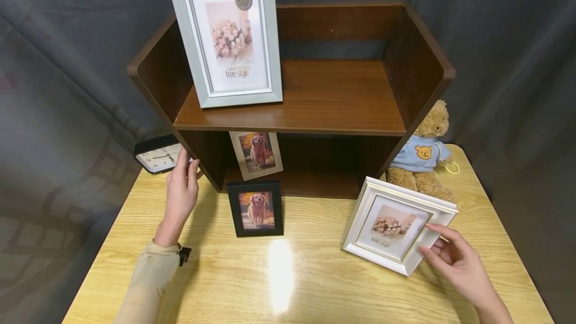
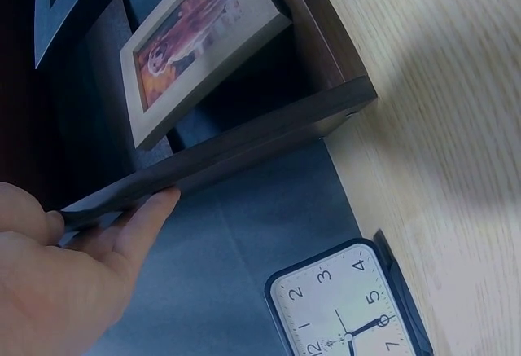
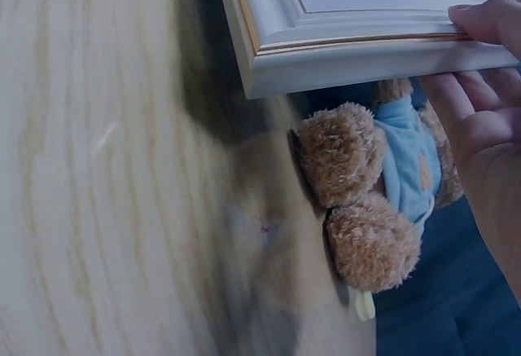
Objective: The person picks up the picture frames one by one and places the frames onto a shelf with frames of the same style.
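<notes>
Because the fingers of the right hand (image 1: 463,264) pinch the white, gold-trimmed rectangular picture frame (image 1: 391,228) along one edge only, it could slip and knock the brown plush bear (image 1: 417,153) beyond them, while the left hand (image 1: 183,189) grips the dark-brown wooden shelf (image 1: 342,94).

dark grey curtains (image 1: 508,54) | pale wood-grain table (image 1: 333,289) | bright glare on tabletop

The white rectangular picture frame (image 1: 398,226) carries thin gold lines. The two-tier wooden shelf (image 1: 337,89) is dark reddish brown, the pale yellow wooden counter (image 1: 225,284) streaked with grain. The tan plush bear (image 1: 433,120) wears a light blue fabric shirt (image 1: 410,155).
</notes>
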A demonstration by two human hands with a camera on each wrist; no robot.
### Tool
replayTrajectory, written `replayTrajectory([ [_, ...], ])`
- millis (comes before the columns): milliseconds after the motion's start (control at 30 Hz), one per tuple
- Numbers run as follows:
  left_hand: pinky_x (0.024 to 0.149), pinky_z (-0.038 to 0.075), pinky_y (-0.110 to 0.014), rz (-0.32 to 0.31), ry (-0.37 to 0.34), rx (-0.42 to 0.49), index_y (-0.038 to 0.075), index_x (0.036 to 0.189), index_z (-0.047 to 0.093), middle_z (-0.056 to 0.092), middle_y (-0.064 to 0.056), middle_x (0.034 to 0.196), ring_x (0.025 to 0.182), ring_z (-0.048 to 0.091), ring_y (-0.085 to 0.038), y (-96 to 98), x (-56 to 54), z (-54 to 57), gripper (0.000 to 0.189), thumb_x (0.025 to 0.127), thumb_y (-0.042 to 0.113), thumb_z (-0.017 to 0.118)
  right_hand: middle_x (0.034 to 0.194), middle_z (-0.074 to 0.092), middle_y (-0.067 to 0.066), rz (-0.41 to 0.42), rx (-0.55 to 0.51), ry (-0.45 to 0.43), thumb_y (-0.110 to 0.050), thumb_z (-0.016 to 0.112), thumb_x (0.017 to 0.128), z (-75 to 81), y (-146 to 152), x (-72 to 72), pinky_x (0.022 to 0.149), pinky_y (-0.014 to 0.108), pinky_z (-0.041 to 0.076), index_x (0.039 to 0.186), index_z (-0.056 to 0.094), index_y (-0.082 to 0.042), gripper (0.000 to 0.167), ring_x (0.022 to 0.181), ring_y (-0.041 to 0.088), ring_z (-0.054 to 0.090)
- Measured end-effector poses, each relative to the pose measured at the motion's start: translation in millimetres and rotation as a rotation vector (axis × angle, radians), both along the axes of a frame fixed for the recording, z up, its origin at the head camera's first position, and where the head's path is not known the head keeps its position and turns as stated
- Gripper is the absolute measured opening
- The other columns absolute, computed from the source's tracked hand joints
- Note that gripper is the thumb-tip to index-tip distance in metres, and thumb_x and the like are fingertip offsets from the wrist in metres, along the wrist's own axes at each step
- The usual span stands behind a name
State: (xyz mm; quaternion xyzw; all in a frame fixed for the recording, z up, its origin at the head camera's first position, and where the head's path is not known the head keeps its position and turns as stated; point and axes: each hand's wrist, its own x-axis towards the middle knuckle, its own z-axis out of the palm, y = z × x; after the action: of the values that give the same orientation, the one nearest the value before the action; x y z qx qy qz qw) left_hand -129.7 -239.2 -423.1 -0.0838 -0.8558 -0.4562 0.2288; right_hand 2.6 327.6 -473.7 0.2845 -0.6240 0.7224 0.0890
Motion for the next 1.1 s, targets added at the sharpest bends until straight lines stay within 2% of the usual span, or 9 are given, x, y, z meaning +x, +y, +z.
replayTrajectory([
  [133, 0.091, 0.062, -0.044, 0.002, -0.001, 0.004, 0.006, 0.160, 0.046, 0.059, -0.024, 0.149, 0.128, 0.063, -0.041, 1.0, 0.6, 0.7, 0.046, 0.114, 0.000, 0.043, 0.137, 0.062, 0.011, -0.024, 0.022, -0.001, 0.003, 0.074, 0.097, 2.2, 0, 1.6, 0.097, 0.022, 0.062, 0.142, 0.040, 0.027, 0.062, 0.119, 0.016, 0.070],
  [400, 0.090, 0.062, -0.044, -0.001, 0.008, 0.003, 0.004, 0.159, 0.046, 0.060, -0.026, 0.147, 0.128, 0.063, -0.041, 1.1, 0.5, 0.8, 0.045, 0.114, -0.002, 0.044, 0.141, 0.057, 0.020, 0.052, -0.067, 0.056, 0.013, 0.072, 0.095, 3.6, 0, -1.1, 0.098, 0.027, 0.062, 0.139, 0.034, 0.032, 0.060, 0.121, 0.022, 0.070],
  [767, 0.090, 0.062, -0.045, 0.004, 0.014, -0.003, 0.004, 0.159, 0.046, 0.059, -0.026, 0.148, 0.128, 0.062, -0.042, 1.4, 1.7, 1.6, 0.045, 0.114, -0.001, 0.044, 0.145, 0.055, 0.020, 0.074, -0.070, 0.078, 0.014, 0.071, 0.095, 10.1, -3, -0.2, 0.098, 0.029, 0.062, 0.141, 0.033, 0.033, 0.062, 0.123, 0.023, 0.069],
  [933, 0.090, 0.062, -0.043, 0.004, 0.011, -0.002, 0.005, 0.160, 0.046, 0.059, -0.026, 0.149, 0.129, 0.062, -0.042, 1.4, 1.7, 1.4, 0.046, 0.114, -0.001, 0.044, 0.144, 0.057, 0.020, 0.057, -0.057, 0.080, 0.015, 0.071, 0.095, 16.4, -5, 0.2, 0.097, 0.027, 0.063, 0.140, 0.034, 0.032, 0.060, 0.122, 0.022, 0.070],
  [1100, 0.090, 0.063, -0.042, 0.001, 0.008, 0.000, 0.003, 0.159, 0.046, 0.059, -0.027, 0.148, 0.128, 0.062, -0.041, 1.4, 1.9, 1.8, 0.046, 0.114, -0.001, 0.044, 0.141, 0.060, 0.018, 0.006, -0.034, 0.069, 0.011, 0.074, 0.095, 25.7, -8, 2.2, 0.093, 0.024, 0.064, 0.139, 0.038, 0.031, 0.060, 0.118, 0.020, 0.072],
])
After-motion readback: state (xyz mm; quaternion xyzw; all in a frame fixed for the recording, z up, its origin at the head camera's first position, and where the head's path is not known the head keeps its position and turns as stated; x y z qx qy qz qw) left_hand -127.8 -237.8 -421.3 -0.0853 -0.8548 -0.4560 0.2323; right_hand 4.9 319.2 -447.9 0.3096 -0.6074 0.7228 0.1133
